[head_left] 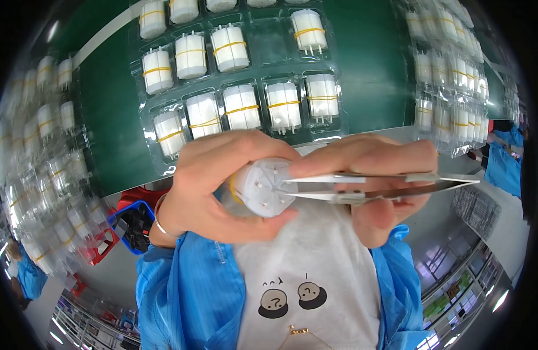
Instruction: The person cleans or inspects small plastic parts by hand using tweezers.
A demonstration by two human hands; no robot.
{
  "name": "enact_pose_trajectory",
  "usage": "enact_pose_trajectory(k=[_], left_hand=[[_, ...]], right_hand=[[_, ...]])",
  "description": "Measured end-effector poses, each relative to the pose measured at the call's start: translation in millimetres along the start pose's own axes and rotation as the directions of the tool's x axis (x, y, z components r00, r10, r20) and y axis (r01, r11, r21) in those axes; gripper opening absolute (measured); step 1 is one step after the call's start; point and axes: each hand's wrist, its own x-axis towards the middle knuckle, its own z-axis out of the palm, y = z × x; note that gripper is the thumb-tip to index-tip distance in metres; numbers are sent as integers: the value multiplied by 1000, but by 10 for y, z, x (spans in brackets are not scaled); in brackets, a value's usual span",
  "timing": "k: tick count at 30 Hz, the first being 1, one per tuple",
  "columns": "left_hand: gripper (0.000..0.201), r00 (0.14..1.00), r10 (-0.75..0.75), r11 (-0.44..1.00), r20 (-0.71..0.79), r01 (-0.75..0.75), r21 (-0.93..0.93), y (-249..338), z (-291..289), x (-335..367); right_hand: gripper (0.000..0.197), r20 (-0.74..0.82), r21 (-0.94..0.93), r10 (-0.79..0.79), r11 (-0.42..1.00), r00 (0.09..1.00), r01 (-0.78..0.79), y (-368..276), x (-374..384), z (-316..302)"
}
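Fingers and thumb of my left hand (216,181) curl around a white cylindrical part (260,195). Its end face, with several small pins, is turned up toward me, and a yellow rubber band (234,188) circles its side. In my right hand (380,175) is a pair of metal tweezers (397,185), lying sideways with the pointed tips at the pinned face. The tips are slightly apart; whether they grip anything there I cannot make out. Beyond my hands, a clear plastic tray (272,44) holds several similar banded white cylinders (240,107), each in a compartment.
The tray rests on a green table (108,128). Stacked trays of the same cylinders stand at the left (41,151) and right (455,87). Below the table's left side are a blue crate (120,235) with dark items and a red stool (103,248). Other people in blue appear at both sides.
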Motion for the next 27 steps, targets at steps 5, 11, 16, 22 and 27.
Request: enact_pose_trajectory(k=[5, 11, 16, 22, 27], left_hand=[[38, 986, 158, 982, 53, -163, 97, -98, -50, 43], [36, 990, 55, 993, -131, -40, 114, -1, 17, -100], [35, 987, 155, 963, -31, -144, 227, 7, 0, 8], [41, 994, 107, 956, -6, -102, 274, 21, -14, -7], [38, 996, 80, 949, 27, -85, 304, -1, -16, 2]], right_hand=[[41, -238, 69, -93, 991, 967, 113, 19, -51, 249], [40, -161, 146, 27, 989, 987, -3, -51, -11, 288], [38, -244, 110, 23, 994, 970, 4, -8, -30, 301], [37, -347, 78, 31, 997, 937, -4, -36, -77, 357], [34, -317, -30, 26, 999, 948, -37, -40, -86, 327]])
